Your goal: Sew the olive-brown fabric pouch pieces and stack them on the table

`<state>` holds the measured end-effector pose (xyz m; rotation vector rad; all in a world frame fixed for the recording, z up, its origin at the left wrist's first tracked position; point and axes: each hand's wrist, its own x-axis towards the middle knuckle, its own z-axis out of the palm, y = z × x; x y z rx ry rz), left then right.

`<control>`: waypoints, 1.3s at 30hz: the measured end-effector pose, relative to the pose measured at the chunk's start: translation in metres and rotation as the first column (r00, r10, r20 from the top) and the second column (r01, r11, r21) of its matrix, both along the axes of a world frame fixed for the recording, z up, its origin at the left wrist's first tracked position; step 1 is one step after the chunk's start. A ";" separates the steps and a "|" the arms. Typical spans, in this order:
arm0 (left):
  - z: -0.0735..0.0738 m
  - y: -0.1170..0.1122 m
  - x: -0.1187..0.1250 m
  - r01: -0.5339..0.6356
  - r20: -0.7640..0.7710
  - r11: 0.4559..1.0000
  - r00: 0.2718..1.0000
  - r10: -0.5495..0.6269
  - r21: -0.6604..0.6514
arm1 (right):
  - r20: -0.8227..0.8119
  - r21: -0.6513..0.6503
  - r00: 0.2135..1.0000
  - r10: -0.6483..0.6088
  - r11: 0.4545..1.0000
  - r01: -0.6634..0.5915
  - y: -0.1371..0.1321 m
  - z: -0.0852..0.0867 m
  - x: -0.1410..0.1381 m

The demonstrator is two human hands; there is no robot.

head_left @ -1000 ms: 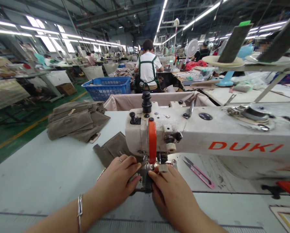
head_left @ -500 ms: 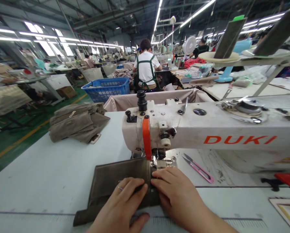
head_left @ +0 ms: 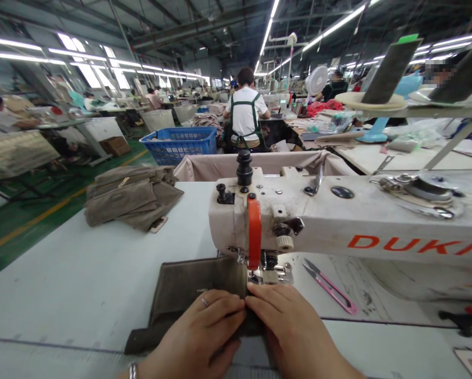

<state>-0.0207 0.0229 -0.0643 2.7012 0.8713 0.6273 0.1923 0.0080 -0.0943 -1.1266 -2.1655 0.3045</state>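
Note:
A dark olive-brown fabric panel (head_left: 196, 279) with a small label lies under the needle area of the white sewing machine (head_left: 307, 213). My left hand (head_left: 206, 326), a ring on one finger, presses on the panel's near part with fingers together and the thumb bent below. Close beside it, my right hand (head_left: 289, 321) grips the panel's right edge just in front of the presser foot (head_left: 273, 275). Fingertips of both hands almost meet at the seam. The edge beneath my fingers is hidden. An orange guard (head_left: 254, 231) hangs in front of the needle.
Pink thread snips (head_left: 331, 287) lie on the machine bed to the right. A stack of brown fabric pieces (head_left: 129, 197) rests at the table's far left. Behind stand a pink cloth-lined bin (head_left: 228, 165) and a blue crate (head_left: 180, 145). A co-worker (head_left: 246, 108) sits facing away.
The view has shifted slightly, so the machine appears farther right and lower. My left fingers have drawn together and closer to my right hand, which stays at the panel's right edge.

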 end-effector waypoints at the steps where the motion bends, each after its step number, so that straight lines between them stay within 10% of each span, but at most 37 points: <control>1: 0.002 0.003 0.000 0.001 0.003 1.000 1.000 -0.001 -0.021 | 0.009 -0.012 1.000 -0.002 1.000 0.002 0.001 0.001 -0.001; 18: 0.002 0.058 0.002 0.021 -0.053 0.998 0.998 -0.024 -0.059 | 0.120 -0.173 0.988 -0.099 0.978 0.119 0.012 0.000 -0.009; 25: -0.006 0.074 -0.010 0.058 -0.051 0.998 0.997 -0.057 0.013 | -0.010 -0.087 0.983 -0.184 0.979 0.183 0.014 0.009 -0.002; 33: -0.008 0.067 -0.007 0.056 0.116 0.995 0.991 -0.065 0.080 | 0.197 0.023 0.918 -0.345 0.938 0.347 0.017 0.013 0.006; 39: -0.015 0.050 0.008 -0.049 0.116 0.993 0.993 0.036 0.111 | 0.135 -0.009 0.983 -0.120 0.992 0.122 0.017 0.016 0.002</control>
